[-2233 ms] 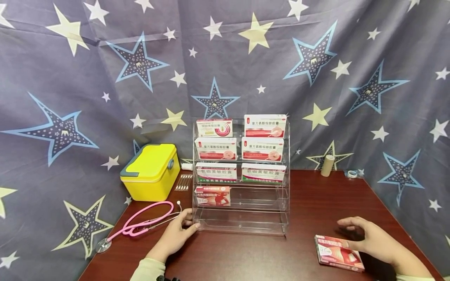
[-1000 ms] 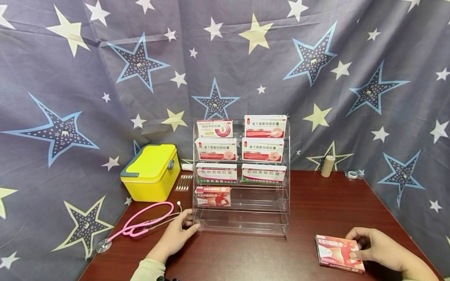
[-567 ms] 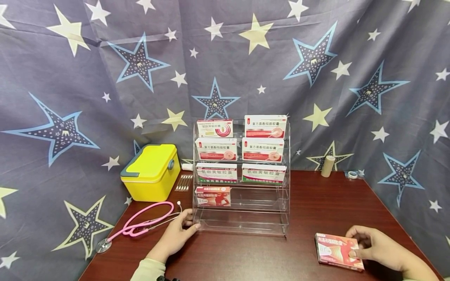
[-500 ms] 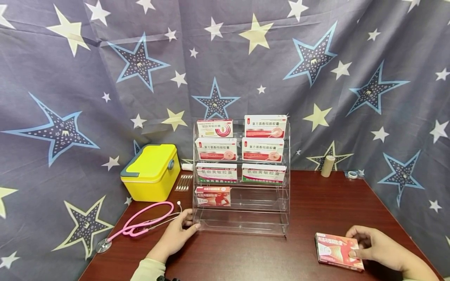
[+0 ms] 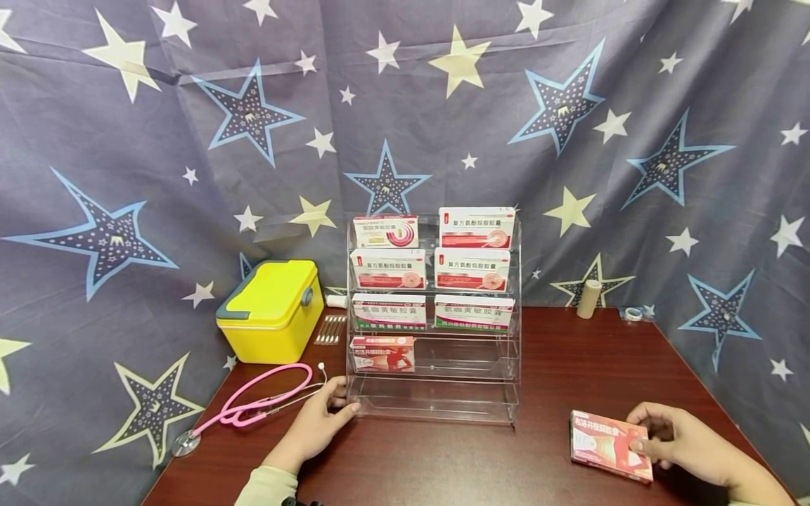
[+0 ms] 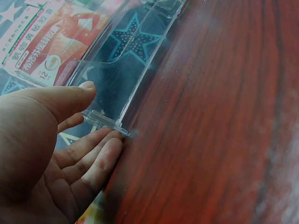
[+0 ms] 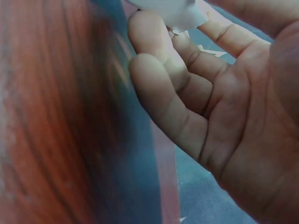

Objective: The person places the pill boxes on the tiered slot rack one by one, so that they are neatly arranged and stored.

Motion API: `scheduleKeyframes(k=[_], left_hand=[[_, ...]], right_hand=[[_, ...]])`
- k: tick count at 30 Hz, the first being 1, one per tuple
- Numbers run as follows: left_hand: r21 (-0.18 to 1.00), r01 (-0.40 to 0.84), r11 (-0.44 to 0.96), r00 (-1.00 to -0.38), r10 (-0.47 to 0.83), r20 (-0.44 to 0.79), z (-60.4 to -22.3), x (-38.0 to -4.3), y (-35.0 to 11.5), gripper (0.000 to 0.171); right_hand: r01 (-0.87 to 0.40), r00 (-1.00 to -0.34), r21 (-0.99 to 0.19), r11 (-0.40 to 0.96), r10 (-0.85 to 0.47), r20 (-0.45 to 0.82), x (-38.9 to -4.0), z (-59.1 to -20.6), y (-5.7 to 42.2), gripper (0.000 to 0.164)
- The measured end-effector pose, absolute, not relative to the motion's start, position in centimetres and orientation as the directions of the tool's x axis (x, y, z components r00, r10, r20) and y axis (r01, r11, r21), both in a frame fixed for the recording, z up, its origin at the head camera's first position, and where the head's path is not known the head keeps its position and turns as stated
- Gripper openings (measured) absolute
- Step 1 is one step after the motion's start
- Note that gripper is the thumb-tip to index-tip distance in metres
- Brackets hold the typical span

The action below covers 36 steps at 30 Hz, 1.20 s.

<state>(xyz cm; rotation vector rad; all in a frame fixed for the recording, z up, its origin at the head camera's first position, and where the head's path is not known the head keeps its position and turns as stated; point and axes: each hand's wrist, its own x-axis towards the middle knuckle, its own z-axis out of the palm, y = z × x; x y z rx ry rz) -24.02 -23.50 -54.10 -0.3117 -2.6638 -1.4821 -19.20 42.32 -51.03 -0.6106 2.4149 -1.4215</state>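
A clear acrylic display rack [image 5: 436, 404] stands mid-table with medicine boxes on its upper tiers. My left hand [image 5: 319, 422] holds its lower left corner, thumb at the front and fingers along the side; in the left wrist view the fingertips [image 6: 112, 144] touch the side panel. To the right, my right hand [image 5: 690, 443] pinches the right end of a red-and-white medicine box [image 5: 604, 443], its far edge raised slightly. The right wrist view shows only a pale bit of the box [image 7: 180, 14] past the curled fingers. A matching red box [image 5: 382, 353] sits at the left of the fourth tier.
Left of the rack are a yellow case [image 5: 272, 309], a pink stethoscope [image 5: 253, 407] and several cotton swabs [image 5: 330, 329]. A beige roll [image 5: 589, 299] and a small tape roll [image 5: 633, 314] stand at the back right. Starry cloth [image 5: 405, 105] hangs around the table.
My right hand has come down onto the red box and gripped its right end. The box has since risen slightly and shifted a little away from me. My left hand stays put.
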Motion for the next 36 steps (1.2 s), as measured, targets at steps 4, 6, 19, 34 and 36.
scheduleKeyframes(k=[4,6,19,34,36], left_hand=[[0.830,0.212,0.516,-0.977,0.136,0.165,-54.1,-24.0,-23.5,0.045],[0.829,0.212,0.518,-0.977,0.136,0.165,-54.1,-24.0,-23.5,0.045],[0.829,0.217,0.515,-0.976,0.142,0.167,-54.2,-24.0,-23.5,0.044],[0.834,0.222,0.506,-0.975,0.142,0.173,-54.2,-24.1,-23.5,0.045],[0.834,0.221,0.506,-0.975,0.141,0.173,-54.2,-24.1,-23.5,0.045]], right_hand=[[-0.241,-0.880,-0.863,0.444,-0.475,0.002,-19.2,-50.9,42.2,0.012],[-0.250,-0.884,-0.857,0.450,-0.467,0.013,-19.2,-50.9,42.2,0.012],[-0.307,-0.943,-0.799,0.517,-0.278,0.183,-18.9,-50.0,41.2,0.014],[-0.481,-0.805,-0.641,0.598,-0.011,0.593,-21.3,-40.7,35.8,0.028],[-0.508,-0.790,-0.635,0.582,-0.020,0.613,-21.8,-39.7,34.2,0.029]])
